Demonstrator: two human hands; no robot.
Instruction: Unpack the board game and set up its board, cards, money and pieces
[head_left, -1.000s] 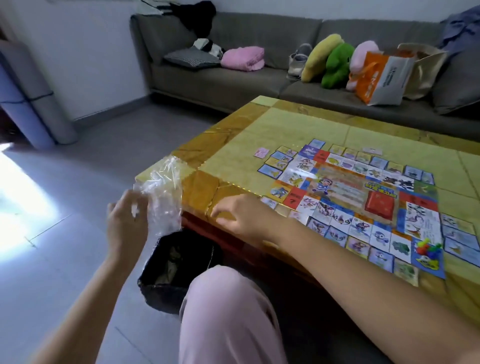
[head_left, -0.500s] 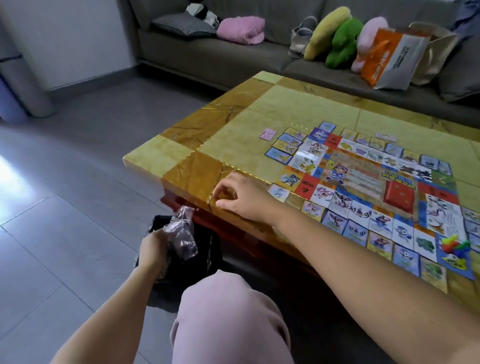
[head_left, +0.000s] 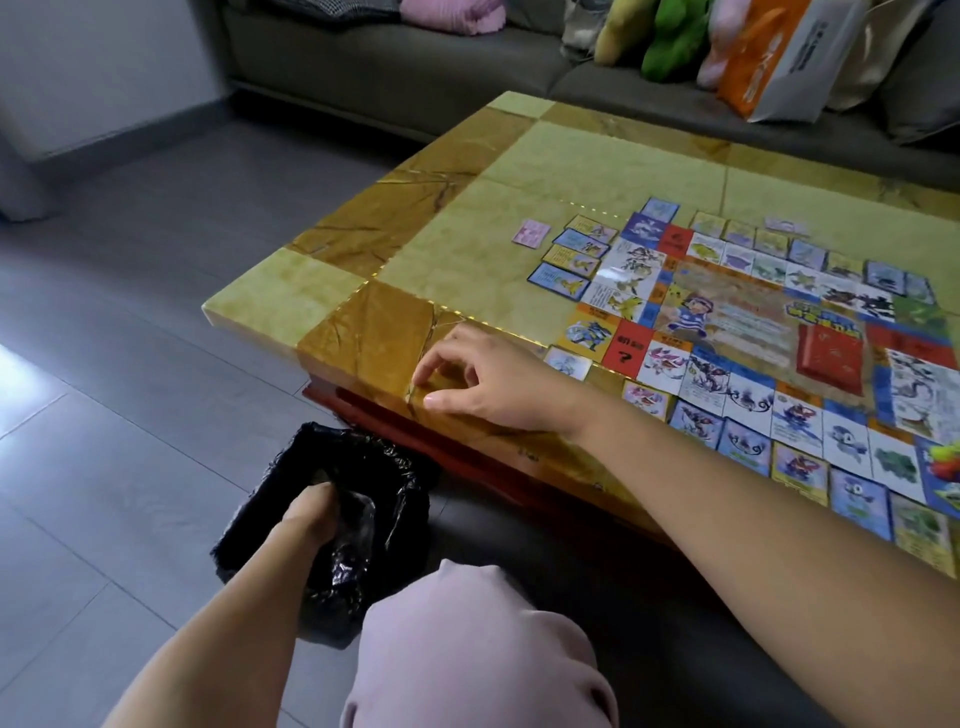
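The colourful game board (head_left: 737, 332) lies flat on the yellow coffee table (head_left: 457, 270), with several cards (head_left: 574, 260) laid around its edge. Coloured playing pieces (head_left: 946, 460) sit at the board's right edge. My left hand (head_left: 311, 514) is down inside a black-lined waste bin (head_left: 270, 525) on the floor, pinching a crumpled clear plastic wrapper (head_left: 356, 525). My right hand (head_left: 483, 382) rests on the table's near corner, fingers loosely curled and holding nothing.
A grey sofa (head_left: 395, 62) at the back carries cushions, plush toys (head_left: 660, 41) and an orange-and-white bag (head_left: 779, 57). My knee in pink trousers (head_left: 467, 649) is at the bottom. Grey floor tiles stretch to the left.
My left hand has carried the clear plastic wrapper down from table height into the black bin. My right hand has stayed on the table corner.
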